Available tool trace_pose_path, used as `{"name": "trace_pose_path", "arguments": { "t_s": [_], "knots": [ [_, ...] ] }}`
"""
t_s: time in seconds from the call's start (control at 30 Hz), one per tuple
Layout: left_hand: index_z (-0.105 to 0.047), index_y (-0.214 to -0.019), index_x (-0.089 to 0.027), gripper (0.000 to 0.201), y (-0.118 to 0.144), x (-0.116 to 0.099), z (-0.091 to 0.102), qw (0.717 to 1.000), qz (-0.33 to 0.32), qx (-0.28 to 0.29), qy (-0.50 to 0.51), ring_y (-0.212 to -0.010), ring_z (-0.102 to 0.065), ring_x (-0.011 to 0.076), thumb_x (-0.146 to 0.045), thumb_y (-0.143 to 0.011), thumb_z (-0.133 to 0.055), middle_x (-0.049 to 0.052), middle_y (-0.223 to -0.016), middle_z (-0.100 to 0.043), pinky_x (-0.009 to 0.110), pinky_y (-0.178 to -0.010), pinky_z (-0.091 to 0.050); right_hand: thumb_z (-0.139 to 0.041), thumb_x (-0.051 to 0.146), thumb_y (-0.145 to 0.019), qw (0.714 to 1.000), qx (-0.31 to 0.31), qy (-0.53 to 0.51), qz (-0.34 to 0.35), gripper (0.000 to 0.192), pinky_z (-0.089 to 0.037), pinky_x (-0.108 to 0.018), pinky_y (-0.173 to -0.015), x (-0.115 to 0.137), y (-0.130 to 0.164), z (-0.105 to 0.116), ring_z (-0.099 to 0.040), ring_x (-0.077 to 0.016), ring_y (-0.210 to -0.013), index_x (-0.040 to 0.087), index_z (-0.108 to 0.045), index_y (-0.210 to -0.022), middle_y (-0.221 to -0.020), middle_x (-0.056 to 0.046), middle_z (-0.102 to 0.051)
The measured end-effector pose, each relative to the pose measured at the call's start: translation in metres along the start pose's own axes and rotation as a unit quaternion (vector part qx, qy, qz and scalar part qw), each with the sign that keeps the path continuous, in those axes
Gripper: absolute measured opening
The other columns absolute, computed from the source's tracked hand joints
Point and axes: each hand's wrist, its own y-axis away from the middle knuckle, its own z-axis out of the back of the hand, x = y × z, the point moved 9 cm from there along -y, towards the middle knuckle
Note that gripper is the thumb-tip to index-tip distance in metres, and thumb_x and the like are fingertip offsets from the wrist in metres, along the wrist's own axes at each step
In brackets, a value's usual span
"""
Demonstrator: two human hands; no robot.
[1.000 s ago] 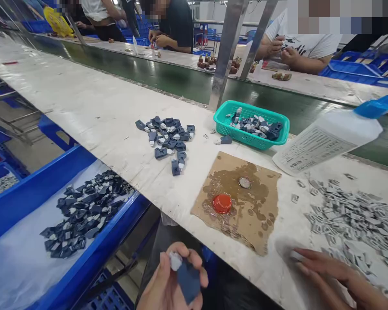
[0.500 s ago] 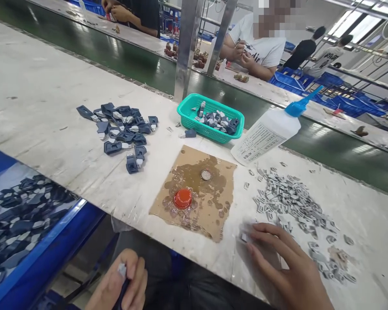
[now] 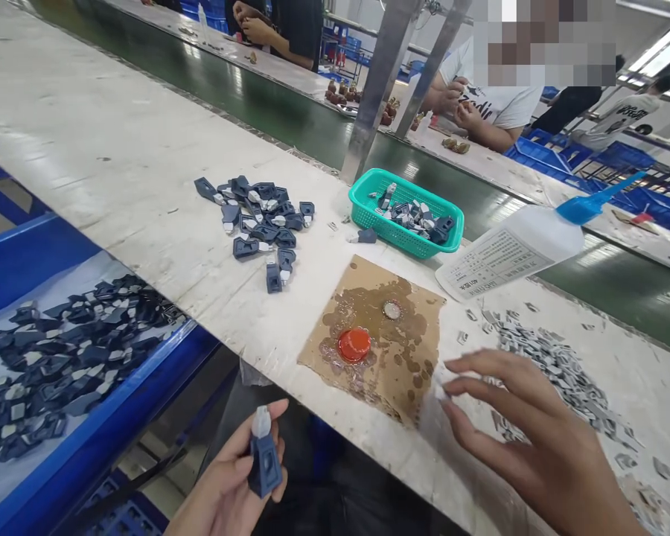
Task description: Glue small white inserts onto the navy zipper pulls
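My left hand (image 3: 231, 484) is closed round a dark blue plastic part (image 3: 265, 465) with a light grey tip pointing up, in front of the table edge. My right hand (image 3: 541, 439) is over the table, its fingertips pinching a small light grey piece (image 3: 441, 388) that is partly blurred. The hand hovers beside the right edge of a stained cardboard sheet (image 3: 324, 357). On that cardboard sit a red cap (image 3: 355, 345) with wet liquid about it and a small round whitish disc (image 3: 391, 310). A pile of small grey pieces (image 3: 569, 372) is partly hidden behind my right hand.
Blue parts with grey tips lie in a heap (image 3: 262, 212). A green basket (image 3: 362, 216) holds more, and a blue bin (image 3: 139, 387) at left many more. A white bottle (image 3: 514, 249) with a blue nozzle leans at right. Across the green belt (image 3: 290, 104), other people work.
My left hand has risen and turned, bringing the blue part's recessed face into view. My right hand has moved the grey piece to the cardboard's edge. The camera view has swung left.
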Motion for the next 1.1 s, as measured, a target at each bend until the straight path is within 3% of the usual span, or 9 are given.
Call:
{"name": "trace_pose_path", "arguments": {
  "t_s": [0.13, 0.27, 0.5, 0.93, 1.1],
  "knots": [
    [-0.075, -0.087, -0.024, 0.034, -0.004, 0.000, 0.005, 0.999, -0.012, 0.030, -0.002, -0.060, -0.049, 0.0133, -0.023, -0.054, -0.081, 0.001, -0.063, -0.057, 0.022, -0.045, -0.042, -0.059, 0.015, -0.077, 0.997, 0.010, -0.061, 0.046, 0.006, -0.048, -0.037, -0.079, 0.013, -0.051, -0.017, -0.056, -0.0203, -0.093, 0.020, -0.060, -0.079, -0.092, -0.007, -0.062],
    [-0.075, -0.088, -0.025, 0.032, -0.006, 0.001, 0.014, 0.999, -0.004, 0.042, -0.010, -0.059, -0.055, 0.0135, -0.027, -0.057, -0.081, 0.002, -0.063, -0.063, 0.022, -0.050, -0.046, -0.060, 0.016, -0.077, 0.993, 0.065, -0.081, 0.055, 0.004, -0.049, -0.038, -0.079, 0.013, -0.075, -0.042, -0.055, -0.0209, -0.093, 0.019, -0.062, -0.075, -0.093, -0.007, -0.062],
    [-0.075, -0.088, -0.024, 0.027, -0.006, -0.009, 0.022, 0.999, -0.030, 0.036, -0.008, -0.061, -0.055, 0.0131, -0.022, -0.061, -0.078, 0.002, -0.064, -0.064, 0.020, -0.052, -0.047, -0.056, 0.018, -0.080, 0.986, 0.133, -0.070, 0.077, 0.008, -0.048, -0.040, -0.082, 0.017, -0.080, -0.057, -0.053, -0.0219, -0.098, 0.019, -0.064, -0.076, -0.097, -0.008, -0.060],
    [-0.076, -0.084, -0.025, 0.029, -0.001, -0.009, 0.018, 0.999, -0.013, 0.010, -0.028, -0.061, -0.055, 0.0146, -0.028, -0.055, -0.081, 0.001, -0.060, -0.062, 0.023, -0.053, -0.049, -0.054, 0.018, -0.081, 0.983, 0.129, -0.048, 0.119, 0.008, -0.048, -0.041, -0.083, 0.025, -0.079, -0.055, -0.051, -0.0219, -0.099, 0.018, -0.062, -0.079, -0.097, -0.009, -0.058],
    [-0.076, -0.083, -0.024, 0.031, 0.004, -0.010, 0.019, 0.999, -0.019, -0.017, -0.029, -0.070, -0.060, 0.0167, -0.025, -0.052, -0.083, 0.002, -0.071, -0.068, 0.023, -0.056, -0.053, -0.055, 0.016, -0.080, 0.985, 0.110, -0.052, 0.125, 0.006, -0.048, -0.040, -0.082, 0.028, -0.078, -0.049, -0.053, -0.0216, -0.097, 0.018, -0.061, -0.079, -0.095, -0.009, -0.058]
  ]
}}
